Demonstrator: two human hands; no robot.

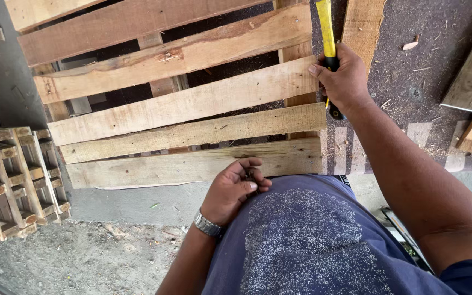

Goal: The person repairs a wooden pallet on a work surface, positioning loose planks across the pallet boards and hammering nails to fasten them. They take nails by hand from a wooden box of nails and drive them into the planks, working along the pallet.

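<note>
1. Right hand [344, 82] fist-wrapped low on hammer [328, 49] handle, yellow and black, over the pallet's [192, 104] right edge
2. Left hand [235, 188] at near slat, fingertips pinching something small; cannot tell what
3. Hammer likely rigid, head-heavy; low grip suits it

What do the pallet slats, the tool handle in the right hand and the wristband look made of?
Pallet slats: rough unfinished wood, with visible grain, knots and splintered edges. Tool handle, gripped by the right hand: yellow with a black grip, smooth, probably plastic or fibreglass with rubber. Wristband on the left hand: silvery links, apparently metal.
</note>
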